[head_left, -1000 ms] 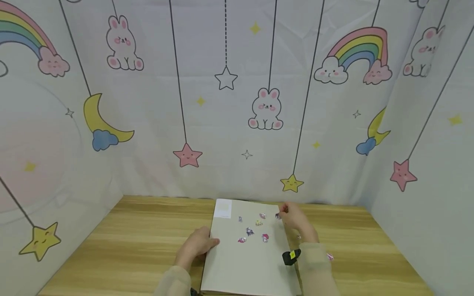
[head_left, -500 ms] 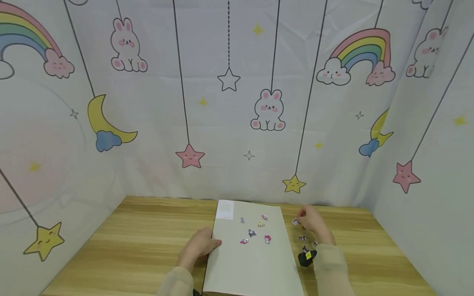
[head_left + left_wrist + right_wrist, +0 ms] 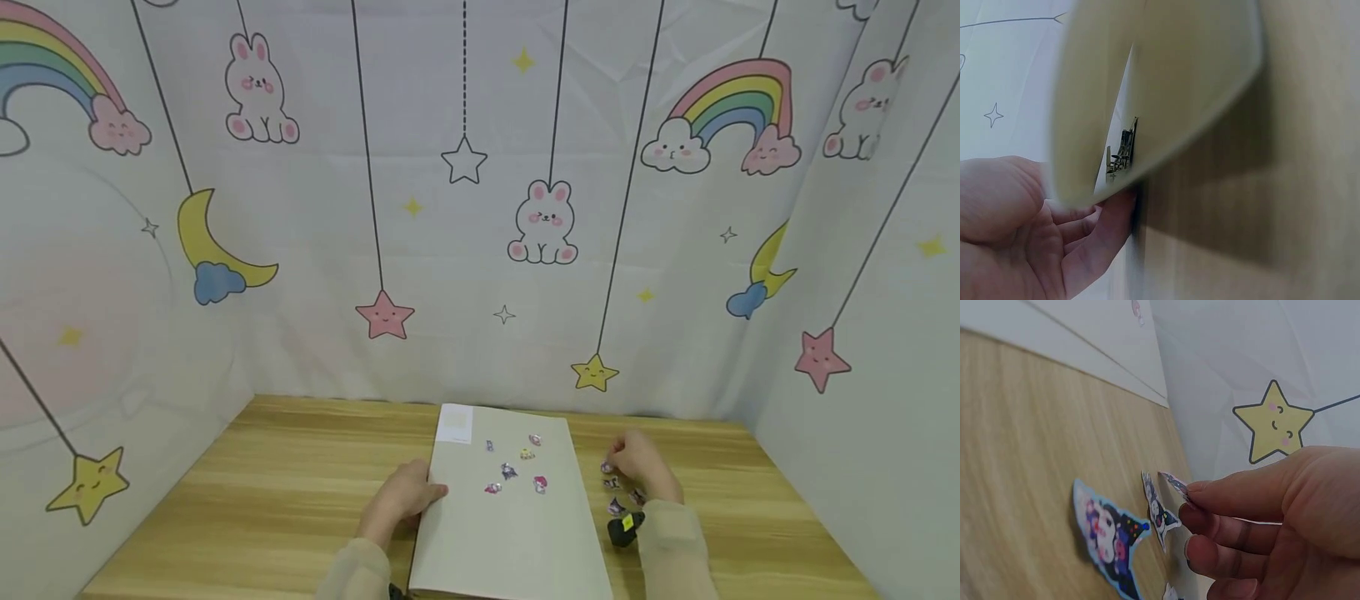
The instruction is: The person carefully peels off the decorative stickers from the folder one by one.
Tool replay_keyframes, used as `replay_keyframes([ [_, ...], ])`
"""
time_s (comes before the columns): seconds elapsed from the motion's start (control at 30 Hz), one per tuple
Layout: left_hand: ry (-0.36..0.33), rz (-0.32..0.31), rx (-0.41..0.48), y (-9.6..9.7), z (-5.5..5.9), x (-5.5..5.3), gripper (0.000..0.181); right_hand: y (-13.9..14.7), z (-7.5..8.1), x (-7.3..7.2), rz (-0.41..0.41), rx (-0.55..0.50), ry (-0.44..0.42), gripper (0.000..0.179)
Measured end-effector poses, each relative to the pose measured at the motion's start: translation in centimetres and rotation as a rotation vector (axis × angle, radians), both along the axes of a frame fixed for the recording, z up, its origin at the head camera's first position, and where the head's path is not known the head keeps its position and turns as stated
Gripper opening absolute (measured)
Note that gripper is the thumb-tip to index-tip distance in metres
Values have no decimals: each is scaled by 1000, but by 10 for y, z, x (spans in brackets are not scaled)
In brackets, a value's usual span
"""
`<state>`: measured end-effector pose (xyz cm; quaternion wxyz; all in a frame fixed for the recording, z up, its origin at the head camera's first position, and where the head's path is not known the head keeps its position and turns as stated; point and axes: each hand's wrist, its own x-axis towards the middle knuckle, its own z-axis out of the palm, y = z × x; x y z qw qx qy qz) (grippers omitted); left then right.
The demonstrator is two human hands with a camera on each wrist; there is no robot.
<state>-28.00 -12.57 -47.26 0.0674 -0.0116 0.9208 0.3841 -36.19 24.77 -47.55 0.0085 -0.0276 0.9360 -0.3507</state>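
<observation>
- From far away, I see the pale sleeves (image 3: 675,537) nearest, with a small black box (image 3: 625,530) at the right wrist.
- The left hand (image 3: 405,493) grips the left edge of a big pale folder (image 3: 517,554), thumb on top.
- Looking through the left wrist camera, I spot metal bits (image 3: 1124,150) inside the folder.
- Right of the folder, a blue-edged sticker (image 3: 1107,536) lies on the wooden table (image 3: 315,467).
- Another small sticker (image 3: 637,497) is by the right wrist.
- A little past them lies a dark sticker (image 3: 1157,509).
- Just beyond that one, the right hand (image 3: 647,468) pinches a held sticker (image 3: 1176,485) between thumb and finger.
- The held sticker is right at the fingertips, low by the table. I can't tell if it touches the wood.
- On the folder I count six little stickers (image 3: 509,472), well apart from the right hand.
- A white label (image 3: 454,425) sits in the folder's far left corner.
- Farthest back hangs a white cloth (image 3: 300,342) with bunnies, stars and rainbows.
</observation>
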Motion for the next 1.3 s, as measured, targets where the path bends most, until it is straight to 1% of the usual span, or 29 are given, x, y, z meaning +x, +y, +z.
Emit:
replay_keyframes([
  [0.2,-2,-2,-17,0,-1,0,21,2,-4,4,7,-14,3,14],
  [0.37,0,-7,-21,0,-2,1,21,2,-9,1,4,11,37,16],
  [0.47,0,-9,-16,0,-2,0,21,3,-11,-1,-9,32,32,16],
  [0.57,0,-13,-17,1,-2,1,21,4,-11,-2,-29,28,12,15],
  [0.73,-5,-11,-9,2,-1,1,21,6,-9,0,-39,22,5,14],
  [0.97,22,-25,-19,2,-1,1,21,7,-4,5,-56,50,0,11],
  [1.03,21,-24,-12,1,-2,0,21,5,-3,6,-52,79,9,9],
  [1.17,11,-17,2,0,-2,-1,20,-1,2,8,-22,128,52,5],
  [1.3,10,-14,7,0,-2,-2,20,-12,7,12,13,127,92,4],
])
